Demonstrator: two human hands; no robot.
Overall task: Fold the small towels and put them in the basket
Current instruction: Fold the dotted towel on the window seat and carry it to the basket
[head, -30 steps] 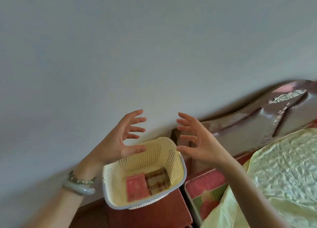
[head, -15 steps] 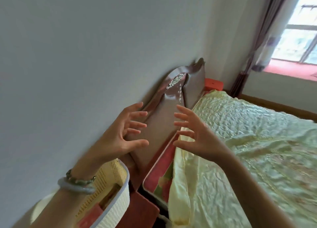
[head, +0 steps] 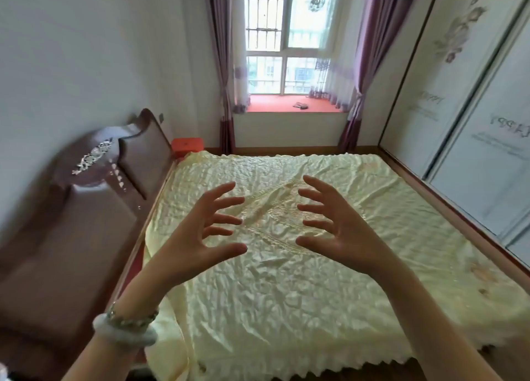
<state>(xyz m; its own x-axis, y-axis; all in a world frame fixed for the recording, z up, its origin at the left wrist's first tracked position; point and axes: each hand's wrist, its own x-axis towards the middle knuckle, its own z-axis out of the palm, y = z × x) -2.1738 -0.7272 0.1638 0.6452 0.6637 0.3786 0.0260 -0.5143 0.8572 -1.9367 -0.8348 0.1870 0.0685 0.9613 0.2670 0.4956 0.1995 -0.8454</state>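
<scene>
My left hand (head: 198,234) and my right hand (head: 341,231) are raised side by side above the bed, palms facing each other, fingers spread and curled, holding nothing. A pale bangle and a bead bracelet sit on my left wrist. The bed is covered with a crumpled pale yellow sheet (head: 301,289). No towel lies on the sheet that I can see. The basket is out of view.
A dark wooden headboard (head: 86,208) runs along the bed's left side against the wall. An orange box (head: 187,148) stands beyond it. A window with purple curtains (head: 282,36) is at the far end. Wardrobe sliding doors (head: 473,108) line the right.
The view has swung right, from the cream basket with folded towels by the wall to the whole bed. Both hands stayed raised and spread in front of me.
</scene>
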